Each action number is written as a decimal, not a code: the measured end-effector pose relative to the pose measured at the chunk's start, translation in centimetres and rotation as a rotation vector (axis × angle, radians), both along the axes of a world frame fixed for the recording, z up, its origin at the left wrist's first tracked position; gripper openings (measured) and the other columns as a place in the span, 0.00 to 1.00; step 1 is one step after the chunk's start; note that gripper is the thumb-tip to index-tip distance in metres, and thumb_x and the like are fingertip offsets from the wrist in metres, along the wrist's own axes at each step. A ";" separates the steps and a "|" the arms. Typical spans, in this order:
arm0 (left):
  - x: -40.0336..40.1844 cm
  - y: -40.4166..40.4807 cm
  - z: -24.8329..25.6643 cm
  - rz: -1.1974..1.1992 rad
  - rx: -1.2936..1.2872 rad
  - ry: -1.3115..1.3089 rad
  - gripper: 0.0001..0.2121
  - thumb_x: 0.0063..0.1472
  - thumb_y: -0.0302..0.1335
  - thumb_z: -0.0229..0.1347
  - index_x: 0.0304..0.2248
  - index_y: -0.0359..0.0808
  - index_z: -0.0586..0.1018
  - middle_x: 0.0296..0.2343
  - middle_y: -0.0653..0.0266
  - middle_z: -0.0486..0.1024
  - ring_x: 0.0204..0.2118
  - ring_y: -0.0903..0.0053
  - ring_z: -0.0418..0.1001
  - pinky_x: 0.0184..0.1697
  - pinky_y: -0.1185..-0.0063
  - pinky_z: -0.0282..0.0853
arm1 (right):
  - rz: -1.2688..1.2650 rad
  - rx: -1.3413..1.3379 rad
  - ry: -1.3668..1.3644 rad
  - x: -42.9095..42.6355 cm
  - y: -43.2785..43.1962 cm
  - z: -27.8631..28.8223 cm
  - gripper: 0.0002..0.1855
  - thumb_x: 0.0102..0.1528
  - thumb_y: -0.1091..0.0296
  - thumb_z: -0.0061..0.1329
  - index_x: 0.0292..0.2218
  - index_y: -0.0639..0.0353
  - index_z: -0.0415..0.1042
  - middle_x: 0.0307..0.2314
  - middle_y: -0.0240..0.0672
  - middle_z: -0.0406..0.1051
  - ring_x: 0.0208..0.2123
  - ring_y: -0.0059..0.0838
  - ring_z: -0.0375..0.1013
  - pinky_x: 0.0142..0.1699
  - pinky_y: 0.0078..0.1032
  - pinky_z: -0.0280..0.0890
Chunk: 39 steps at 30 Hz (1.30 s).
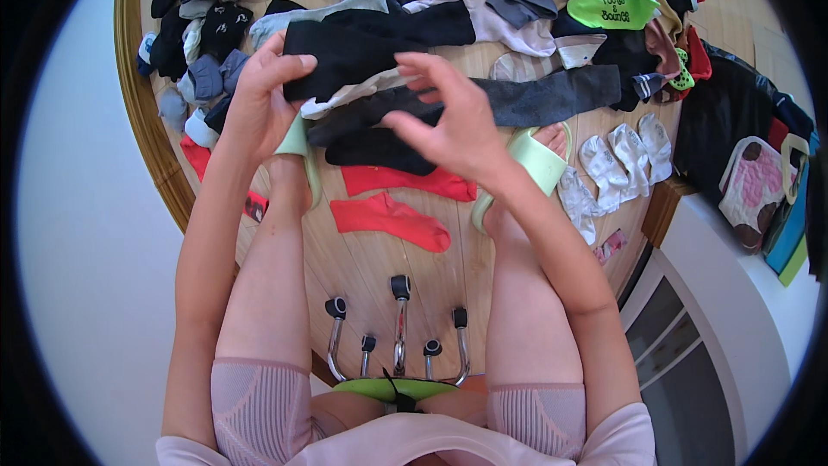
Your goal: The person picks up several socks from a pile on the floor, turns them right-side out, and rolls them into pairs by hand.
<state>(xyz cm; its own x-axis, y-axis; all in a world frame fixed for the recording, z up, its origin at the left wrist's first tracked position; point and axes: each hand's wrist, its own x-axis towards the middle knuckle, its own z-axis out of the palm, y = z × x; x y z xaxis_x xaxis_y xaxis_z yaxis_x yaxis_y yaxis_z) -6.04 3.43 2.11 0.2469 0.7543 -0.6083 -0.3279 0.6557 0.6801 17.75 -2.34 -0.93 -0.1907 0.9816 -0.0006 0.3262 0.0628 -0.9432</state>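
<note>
My left hand (262,94) pinches one end of a black sock (343,61) between thumb and fingers and holds it above the floor. My right hand (453,120) hovers by its other end, fingers spread and curved; no cloth shows in its grasp. Beneath them lie a long dark grey sock (550,98), a whitish sock (362,92) and another black sock (381,150), partly hidden by my hands. Closer to me, two red socks (394,220) rest on the wooden floor between my pale green slippers (540,162).
Sock bundles (207,74) are heaped at the left, near a wooden edge (145,123). A bright green sock (611,6) with writing tops a pile at the upper right. Several white socks (605,168) lie right of my foot. Chair casters (401,288) stand between my legs.
</note>
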 end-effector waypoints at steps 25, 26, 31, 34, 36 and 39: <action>-2.1 -6.3 -5.9 -0.871 0.089 0.409 0.11 0.56 0.29 0.64 0.33 0.30 0.77 0.24 0.73 0.72 0.28 0.87 0.67 0.33 0.85 0.64 | -0.324 -1.196 0.593 4.5 -5.4 -3.6 0.15 0.61 0.67 0.50 0.49 0.62 0.70 0.41 0.37 0.74 0.41 0.31 0.77 0.45 0.28 0.74; -2.6 -6.8 -7.0 -0.880 0.147 0.475 0.11 0.56 0.28 0.64 0.33 0.30 0.76 0.24 0.71 0.73 0.28 0.86 0.67 0.33 0.84 0.64 | -0.312 -1.201 0.503 4.4 -6.4 -4.9 0.15 0.61 0.67 0.49 0.48 0.62 0.70 0.41 0.37 0.75 0.40 0.31 0.77 0.44 0.28 0.74; -3.1 -8.4 -9.6 -0.822 0.195 0.684 0.11 0.55 0.25 0.63 0.34 0.29 0.76 0.23 0.67 0.73 0.28 0.82 0.68 0.32 0.80 0.66 | -0.257 -1.210 0.330 4.9 -8.4 -7.7 0.14 0.61 0.67 0.49 0.47 0.62 0.70 0.40 0.36 0.75 0.37 0.29 0.77 0.43 0.26 0.74; -2.9 -8.6 -9.8 -0.770 0.184 0.753 0.09 0.56 0.25 0.62 0.33 0.29 0.76 0.22 0.64 0.73 0.26 0.80 0.69 0.31 0.78 0.66 | -0.218 -1.108 0.283 5.7 -8.9 -9.4 0.13 0.61 0.69 0.49 0.46 0.63 0.71 0.38 0.36 0.75 0.36 0.28 0.77 0.42 0.26 0.74; -2.9 -8.7 -9.7 -0.768 0.277 0.806 0.08 0.58 0.23 0.60 0.33 0.29 0.74 0.22 0.69 0.70 0.26 0.85 0.67 0.29 0.81 0.64 | -0.237 -1.118 0.290 5.8 -9.1 -9.6 0.12 0.60 0.70 0.49 0.44 0.63 0.71 0.37 0.35 0.75 0.36 0.27 0.77 0.41 0.25 0.74; -2.8 -8.7 -10.0 -0.751 0.435 0.914 0.08 0.59 0.23 0.60 0.32 0.30 0.73 0.23 0.66 0.70 0.25 0.85 0.66 0.28 0.81 0.63 | -0.239 -1.109 0.274 5.7 -9.2 -10.0 0.10 0.59 0.70 0.50 0.42 0.64 0.72 0.35 0.34 0.75 0.33 0.25 0.77 0.38 0.22 0.74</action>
